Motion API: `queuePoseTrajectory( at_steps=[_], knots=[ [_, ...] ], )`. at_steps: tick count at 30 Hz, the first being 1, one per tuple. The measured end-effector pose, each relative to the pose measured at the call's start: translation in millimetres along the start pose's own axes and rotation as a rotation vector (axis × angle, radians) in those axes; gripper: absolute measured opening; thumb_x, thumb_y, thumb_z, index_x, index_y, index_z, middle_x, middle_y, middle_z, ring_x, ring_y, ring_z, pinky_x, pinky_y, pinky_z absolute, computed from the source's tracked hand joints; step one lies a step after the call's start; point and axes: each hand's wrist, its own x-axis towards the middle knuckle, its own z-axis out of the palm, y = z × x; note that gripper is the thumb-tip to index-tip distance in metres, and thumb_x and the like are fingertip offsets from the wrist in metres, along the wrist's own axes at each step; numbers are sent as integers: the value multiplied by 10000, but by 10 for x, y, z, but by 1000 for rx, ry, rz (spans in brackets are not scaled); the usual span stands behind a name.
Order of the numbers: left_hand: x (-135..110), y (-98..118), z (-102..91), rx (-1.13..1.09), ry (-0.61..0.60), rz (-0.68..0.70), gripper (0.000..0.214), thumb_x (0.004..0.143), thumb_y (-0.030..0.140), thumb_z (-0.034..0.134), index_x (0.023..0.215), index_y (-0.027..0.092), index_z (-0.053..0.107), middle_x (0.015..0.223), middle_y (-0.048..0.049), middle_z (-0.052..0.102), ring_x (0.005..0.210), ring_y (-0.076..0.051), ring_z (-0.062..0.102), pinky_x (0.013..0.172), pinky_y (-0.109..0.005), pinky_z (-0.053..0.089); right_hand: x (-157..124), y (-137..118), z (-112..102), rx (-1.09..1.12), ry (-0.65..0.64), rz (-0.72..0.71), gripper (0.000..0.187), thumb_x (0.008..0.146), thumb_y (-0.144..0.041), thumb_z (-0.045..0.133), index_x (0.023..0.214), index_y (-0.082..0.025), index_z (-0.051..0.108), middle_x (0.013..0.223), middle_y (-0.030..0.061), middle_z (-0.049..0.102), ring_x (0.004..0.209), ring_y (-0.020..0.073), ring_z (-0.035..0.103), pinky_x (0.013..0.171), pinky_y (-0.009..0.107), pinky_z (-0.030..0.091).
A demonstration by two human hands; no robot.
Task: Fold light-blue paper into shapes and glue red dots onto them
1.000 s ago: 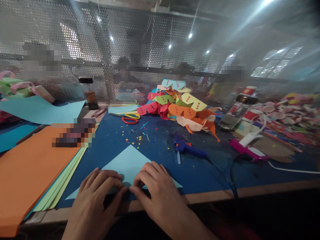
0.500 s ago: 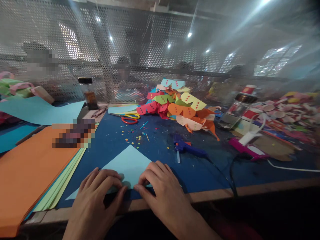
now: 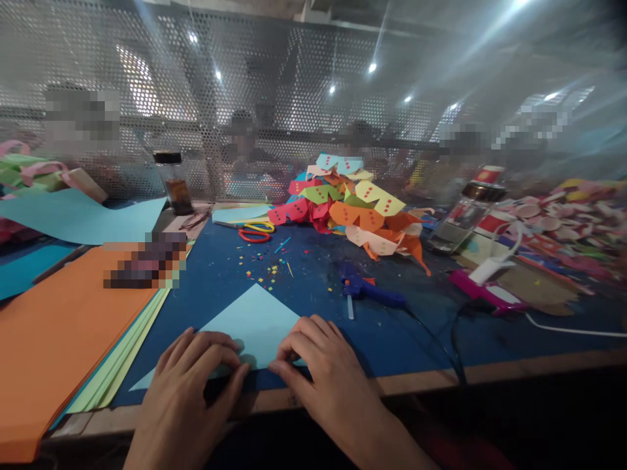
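A light blue sheet of paper [image 3: 255, 321], folded into a triangle, lies at the table's front edge with its peak pointing away from me. My left hand [image 3: 193, 372] is closed at the left part of the long near edge, thumb and curled fingertips pinching it. Over the right part, my right hand [image 3: 321, 359] is likewise closed, its thumb along the same edge and its fingers bent on the paper. Both hands cover the triangle's lower sides. Beyond the peak lie tiny paper scraps [image 3: 267, 271] and a blue glue gun [image 3: 369, 289].
Orange paper sheets [image 3: 63, 326] are stacked at left, under a blurred-out object. Scissors [image 3: 257, 230] lie behind the scraps, beside a pile of cut paper shapes [image 3: 357, 212]. A lidded jar [image 3: 177, 186] stands back left. At right are a bottle [image 3: 458, 219] and a magenta power strip [image 3: 484, 292].
My right hand has slid slightly to the right along the near edge of the paper. My left hand and the paper stay almost where they were.
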Motion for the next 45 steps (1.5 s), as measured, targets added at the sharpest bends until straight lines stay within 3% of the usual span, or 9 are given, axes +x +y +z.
queuePoseTrajectory(
  at_steps=[15, 32, 45],
  knots=[
    [6, 37, -15, -25, -16, -45, 73, 899, 348, 633, 874, 280, 622, 956, 8, 716, 933, -245, 674, 990, -493, 416, -9, -14, -65, -9, -18, 43, 137, 820, -161, 779, 801, -210, 653, 895, -5, 620, 896, 186, 576, 791, 327, 427],
    [8, 17, -25, -17, -34, -43, 92, 899, 363, 630, 864, 278, 624, 958, -7, 717, 921, -250, 671, 930, -507, 469, -66, 66, -121, -15, 16, 58, 153, 826, -135, 761, 788, -210, 633, 870, -11, 618, 874, 183, 572, 792, 333, 436],
    [2, 13, -19, -14, -21, -41, 113, 898, 386, 631, 857, 281, 621, 964, -1, 722, 917, -255, 681, 970, -518, 444, -114, 131, -169, -24, 16, 75, 143, 844, -149, 750, 804, -211, 628, 882, -7, 618, 889, 192, 574, 804, 347, 428]
  ],
)
